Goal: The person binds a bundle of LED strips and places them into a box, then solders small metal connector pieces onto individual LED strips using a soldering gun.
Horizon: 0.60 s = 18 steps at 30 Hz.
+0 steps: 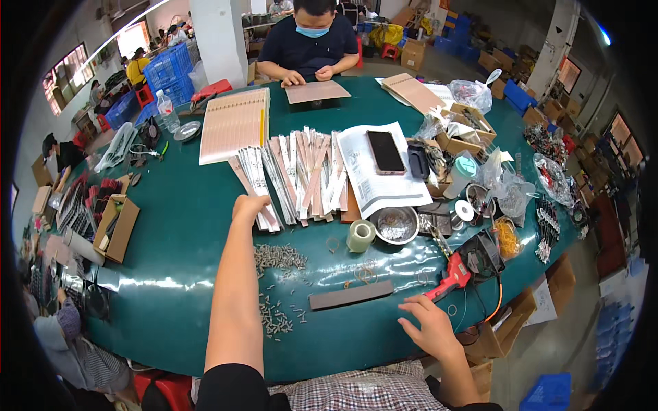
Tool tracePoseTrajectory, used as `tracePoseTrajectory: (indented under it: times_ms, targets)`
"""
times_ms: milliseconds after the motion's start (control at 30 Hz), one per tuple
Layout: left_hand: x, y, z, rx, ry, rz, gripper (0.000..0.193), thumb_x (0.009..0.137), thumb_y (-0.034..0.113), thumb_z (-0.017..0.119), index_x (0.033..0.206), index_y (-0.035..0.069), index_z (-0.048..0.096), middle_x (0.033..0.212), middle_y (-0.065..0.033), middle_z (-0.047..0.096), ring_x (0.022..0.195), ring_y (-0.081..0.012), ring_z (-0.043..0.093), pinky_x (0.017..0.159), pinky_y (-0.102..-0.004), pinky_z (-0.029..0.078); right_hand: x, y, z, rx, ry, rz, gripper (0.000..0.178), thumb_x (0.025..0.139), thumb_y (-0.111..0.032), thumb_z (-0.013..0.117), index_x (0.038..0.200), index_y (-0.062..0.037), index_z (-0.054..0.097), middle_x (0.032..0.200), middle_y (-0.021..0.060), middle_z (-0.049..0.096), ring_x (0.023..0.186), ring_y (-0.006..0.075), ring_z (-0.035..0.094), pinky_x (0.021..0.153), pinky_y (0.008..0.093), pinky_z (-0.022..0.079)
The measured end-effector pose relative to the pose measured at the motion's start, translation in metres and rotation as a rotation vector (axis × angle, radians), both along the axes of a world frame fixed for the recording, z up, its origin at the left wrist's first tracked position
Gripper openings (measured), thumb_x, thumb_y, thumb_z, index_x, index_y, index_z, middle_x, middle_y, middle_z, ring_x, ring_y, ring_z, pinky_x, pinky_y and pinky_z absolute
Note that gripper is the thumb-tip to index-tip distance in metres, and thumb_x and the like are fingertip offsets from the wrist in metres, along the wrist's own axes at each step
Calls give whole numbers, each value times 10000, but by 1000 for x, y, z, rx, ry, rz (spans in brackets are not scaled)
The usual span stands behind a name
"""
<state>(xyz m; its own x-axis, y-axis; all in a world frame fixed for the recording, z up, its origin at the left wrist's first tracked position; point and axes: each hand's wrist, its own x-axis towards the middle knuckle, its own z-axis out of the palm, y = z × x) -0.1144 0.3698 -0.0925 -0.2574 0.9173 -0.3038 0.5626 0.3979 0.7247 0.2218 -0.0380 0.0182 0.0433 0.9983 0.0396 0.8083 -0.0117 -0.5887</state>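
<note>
My left hand reaches out to the near left end of a pile of long, thin pink-and-silver strips. Its fingers are closed at the ends of several strips, partly hidden by the hand itself. Low on the right, my right hand is empty, its fingers apart. Just beyond its fingertips lies the handle of a red soldering gun. A dark grey bar rests on the table to its left. Small metal parts are scattered between my arms.
A roll of clear tape and a metal bowl stand mid-table. A phone lies on white paper. A pink sheet stack sits farther left. Across the table, a masked person handles a pink board. A cardboard box stands left.
</note>
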Motion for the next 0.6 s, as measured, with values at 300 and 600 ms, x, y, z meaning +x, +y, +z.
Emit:
tracePoseTrajectory:
  times_ms: [300,600]
  targets:
    - [-51,-21,55,45,-732,-75,425,836,91,519,1131,-215,516,928,-257,674,791,-325,719,664,-410,599,17,-1,-7,74,2,21,298,798,-102,750,1078,-40,670,1103,123,637,957,300,659,816,371,534]
    - [-30,-169,188,-98,-781,-627,362,846,55,536,1181,-40,437,963,-238,656,781,-285,710,690,-380,602,-35,33,49,471,-189,109,783,665,-194,834,1364,-86,498,1384,149,510,1300,329,482,1102,523,307]
